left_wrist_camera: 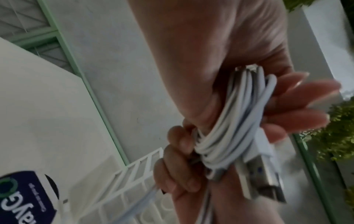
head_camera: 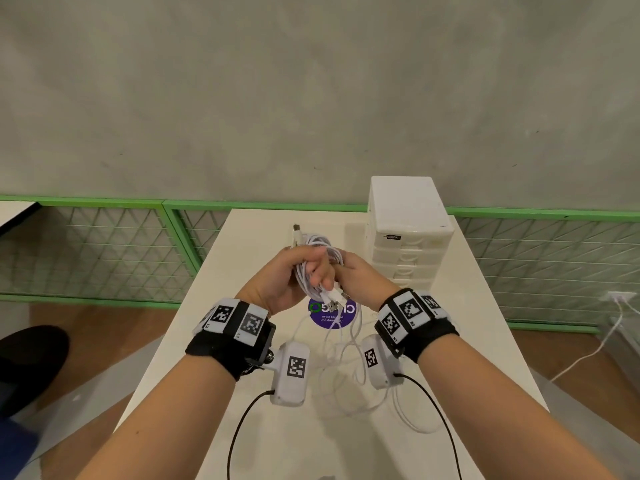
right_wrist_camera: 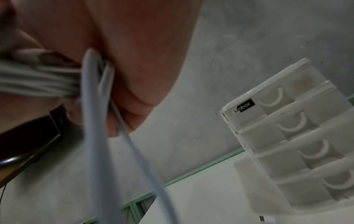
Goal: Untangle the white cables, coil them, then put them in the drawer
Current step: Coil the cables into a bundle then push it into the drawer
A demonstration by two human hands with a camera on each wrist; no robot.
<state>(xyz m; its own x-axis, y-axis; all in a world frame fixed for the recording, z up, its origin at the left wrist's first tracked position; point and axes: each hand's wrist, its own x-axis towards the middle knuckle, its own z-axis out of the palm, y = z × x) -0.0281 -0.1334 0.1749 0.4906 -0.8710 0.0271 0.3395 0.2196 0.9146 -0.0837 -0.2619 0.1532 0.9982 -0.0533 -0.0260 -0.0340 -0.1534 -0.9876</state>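
Above the middle of the table, my left hand (head_camera: 294, 271) grips a coiled bundle of white cable (head_camera: 320, 249), its fingers (left_wrist_camera: 298, 118) curled round the loops (left_wrist_camera: 228, 125). One USB plug (head_camera: 296, 233) sticks up from the bundle and another (left_wrist_camera: 262, 178) lies along it. My right hand (head_camera: 353, 270) is pressed against the left and pinches a strand of the same cable (right_wrist_camera: 91, 109); its fingers (left_wrist_camera: 178, 163) sit at the turns wrapped round the coil's waist. More loose white cable (head_camera: 349, 362) lies tangled on the table below my wrists.
A white stack of small drawers (head_camera: 405, 233) stands at the table's back right; its lowest drawer (right_wrist_camera: 268, 189) looks pulled out a little. A round purple sticker (head_camera: 332, 315) is on the white table (head_camera: 242, 254). A green mesh fence (head_camera: 104, 251) runs behind.
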